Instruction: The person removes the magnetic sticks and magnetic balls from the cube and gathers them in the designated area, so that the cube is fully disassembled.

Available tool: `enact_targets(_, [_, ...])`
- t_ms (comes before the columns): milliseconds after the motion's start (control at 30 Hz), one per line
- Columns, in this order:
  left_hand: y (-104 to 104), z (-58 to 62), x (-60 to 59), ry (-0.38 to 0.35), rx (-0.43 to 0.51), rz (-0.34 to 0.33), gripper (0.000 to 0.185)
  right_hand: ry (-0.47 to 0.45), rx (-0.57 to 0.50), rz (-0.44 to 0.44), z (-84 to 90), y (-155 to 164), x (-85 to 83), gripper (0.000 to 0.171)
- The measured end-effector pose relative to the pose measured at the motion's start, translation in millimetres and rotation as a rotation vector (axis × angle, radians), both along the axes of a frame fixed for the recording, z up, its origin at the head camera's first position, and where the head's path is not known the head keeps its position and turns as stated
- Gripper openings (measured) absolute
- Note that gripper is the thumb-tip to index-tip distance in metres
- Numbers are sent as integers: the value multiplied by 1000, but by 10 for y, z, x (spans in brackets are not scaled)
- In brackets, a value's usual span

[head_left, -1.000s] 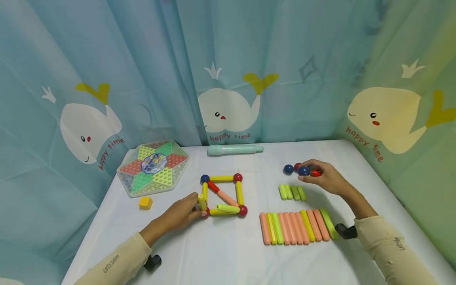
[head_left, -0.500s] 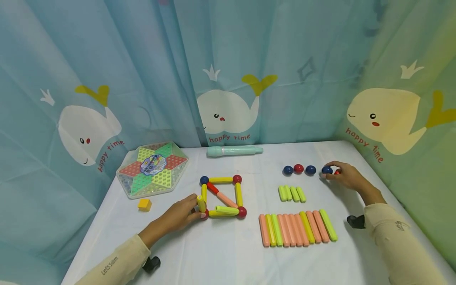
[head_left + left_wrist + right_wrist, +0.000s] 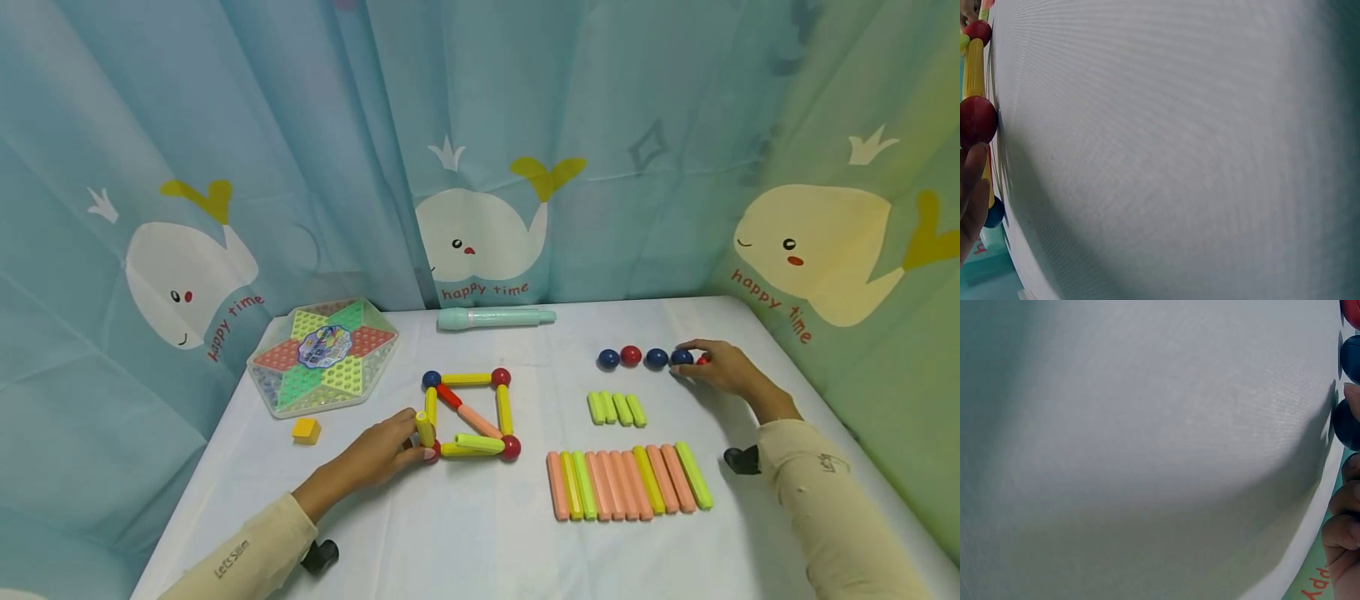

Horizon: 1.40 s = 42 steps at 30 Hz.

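In the head view my left hand (image 3: 378,450) pinches the red ball (image 3: 432,451) at the near left corner of a square frame. An upright yellow stick (image 3: 424,428) stands at that corner, beside my fingers. Yellow sticks and balls form the square; a red-and-pink diagonal (image 3: 468,414) crosses it, and a lime stick (image 3: 478,442) rests at the near right red ball (image 3: 510,447). My right hand (image 3: 723,367) pinches a dark blue ball (image 3: 681,358) at the right end of a ball row. Something red (image 3: 702,359) shows between its fingers, mostly hidden.
Short lime sticks (image 3: 617,409) lie below the balls, and a row of longer pink, yellow and lime sticks (image 3: 626,483) lies nearer. A Chinese checkers box (image 3: 322,357), a yellow block (image 3: 306,431) and a mint tube (image 3: 495,318) also sit on the white table (image 3: 465,542).
My right hand has moved right, then slightly back left, bringing the held blue ball close to the row. Another blue ball now stands free there. My left hand has stayed put.
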<state>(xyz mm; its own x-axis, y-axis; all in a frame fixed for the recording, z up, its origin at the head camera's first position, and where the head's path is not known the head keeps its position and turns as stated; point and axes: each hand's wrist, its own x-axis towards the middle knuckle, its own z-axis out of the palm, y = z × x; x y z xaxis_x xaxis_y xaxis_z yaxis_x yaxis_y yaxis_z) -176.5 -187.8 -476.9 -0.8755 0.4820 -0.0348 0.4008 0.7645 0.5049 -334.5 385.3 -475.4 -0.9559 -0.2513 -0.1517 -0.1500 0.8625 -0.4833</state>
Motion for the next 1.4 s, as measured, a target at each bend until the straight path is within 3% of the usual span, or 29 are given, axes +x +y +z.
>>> enact_targets(233, [-5, -14, -4, -3, -8, 2, 20, -4, -6, -56, 33, 26, 73, 87])
enact_targets(533, [6, 8, 3, 1, -25, 4, 22, 46, -124, -31, 114, 86, 420, 60])
enact_targets(800, [7, 17, 11, 3, -22, -6, 21, 21, -111, 30, 112, -99, 673, 70])
enact_targets(1000, [2, 16, 18, 11, -25, 3, 20, -25, -75, 74, 91, -417, 670, 66])
enact_targets(1233, [13, 23, 22, -1, -24, 15, 22, 2, -15, 66, 16, -668, 668, 40])
enact_targets(1400, [7, 4, 19, 8, -20, 7, 22, -28, 10, 90, 73, -663, 679, 47])
